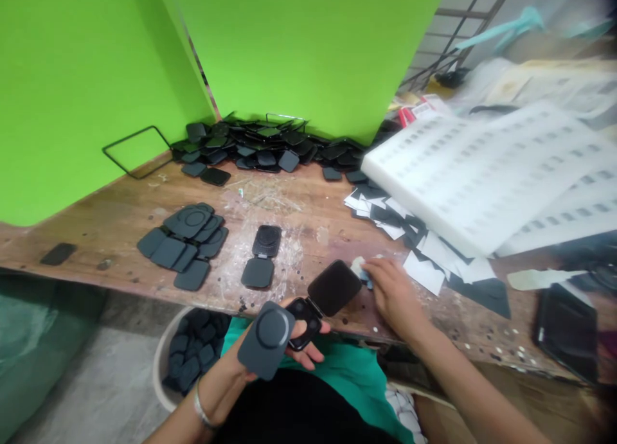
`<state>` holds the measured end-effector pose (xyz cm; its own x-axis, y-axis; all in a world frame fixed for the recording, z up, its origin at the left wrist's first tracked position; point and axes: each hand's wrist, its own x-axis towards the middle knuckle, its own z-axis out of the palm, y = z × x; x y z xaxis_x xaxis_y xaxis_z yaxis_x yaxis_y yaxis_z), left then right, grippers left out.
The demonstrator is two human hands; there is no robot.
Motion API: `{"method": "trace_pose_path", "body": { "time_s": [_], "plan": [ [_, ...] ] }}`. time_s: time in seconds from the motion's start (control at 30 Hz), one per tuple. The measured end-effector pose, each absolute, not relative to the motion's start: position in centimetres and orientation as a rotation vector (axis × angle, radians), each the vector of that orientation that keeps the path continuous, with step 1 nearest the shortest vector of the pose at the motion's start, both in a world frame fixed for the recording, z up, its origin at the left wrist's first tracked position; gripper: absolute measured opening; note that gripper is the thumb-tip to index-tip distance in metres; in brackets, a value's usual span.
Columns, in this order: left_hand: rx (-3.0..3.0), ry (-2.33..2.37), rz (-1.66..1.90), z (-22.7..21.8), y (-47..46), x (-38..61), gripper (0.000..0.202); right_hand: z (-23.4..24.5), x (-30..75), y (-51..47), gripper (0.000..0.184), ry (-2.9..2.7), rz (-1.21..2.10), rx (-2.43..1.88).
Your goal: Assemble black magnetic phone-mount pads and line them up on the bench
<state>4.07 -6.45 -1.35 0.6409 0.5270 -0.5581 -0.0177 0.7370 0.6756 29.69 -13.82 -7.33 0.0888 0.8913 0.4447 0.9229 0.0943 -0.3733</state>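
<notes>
Folding pad (332, 290) is lying open above the worktop's (289, 203) front edge | left hand (311, 355) is gripping its middle panel | right hand (389, 295) is curling at a pale scrap (368, 279), hold unclear | steady support beneath should be keeping panels from swinging

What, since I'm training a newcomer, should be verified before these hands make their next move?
1. Dark-grey rounded pad with a ring held by the left hand: ok.
2. Black rounded-square panel opened out: ok.
3. Small, pale, irregular piece firmly pinched by the right hand: cannot tell.
4. Thick white foam-like sheet apart from both hands: ok.
5. Black, rectangular phone-like slab well back from the brown wooden table's front edge: not ok, close to it.
</notes>
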Motion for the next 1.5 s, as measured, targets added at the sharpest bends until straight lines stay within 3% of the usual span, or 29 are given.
{"method": "trace_pose_path", "body": {
  "time_s": [0.1,0.3,0.47,0.57,0.67,0.83,1.0,1.07,1.33,1.5],
  "plan": [
    [0.863,0.74,0.265,-1.0,-6.2,3.6,0.036,-7.1,33.1,-14.9,0.021,-1.676,-0.094,-1.908],
    [1.739,0.822,0.478,-2.7,-6.5,3.5,0.048,-3.4,31.5,-16.0,0.032,-1.442,-0.133,-1.999],
    [2.463,0.769,0.713,-3.1,-7.3,3.0,0.069,-1.7,27.0,-14.4,0.053,-0.808,1.035,-1.702],
    [2.515,0.743,0.677,-3.0,-7.4,2.7,0.073,-1.8,25.3,-13.1,0.06,-0.574,1.343,-1.476],
    [2.334,0.759,0.567,-2.5,-7.2,2.3,0.078,-2.1,24.7,-12.3,0.052,-0.512,1.309,-1.404],
    [1.601,0.822,0.333,-1.6,-5.9,1.2,0.106,-2.7,24.7,-11.8,0.046,-0.62,1.181,-1.47],
    [1.1,0.905,0.434,-2.1,-5.2,0.6,0.05,-3.1,23.7,-11.3,0.048,-0.684,1.217,-1.524],
    [1.106,0.926,0.458,-1.8,-5.4,0.4,0.037,-3.1,23.4,-11.1,0.049,-0.739,1.193,-1.573],
    [1.23,0.915,0.489,-0.7,-3.2,-7.8,0.033,-3.8,23.2,-11.6,0.049,-1.313,0.912,-1.752],
    [1.143,1.461,0.804,-3.1,-2.5,-21.8,0.049,-6.7,24.2,-12.6,0.041,-1.475,0.917,-1.672]
  ]
}}
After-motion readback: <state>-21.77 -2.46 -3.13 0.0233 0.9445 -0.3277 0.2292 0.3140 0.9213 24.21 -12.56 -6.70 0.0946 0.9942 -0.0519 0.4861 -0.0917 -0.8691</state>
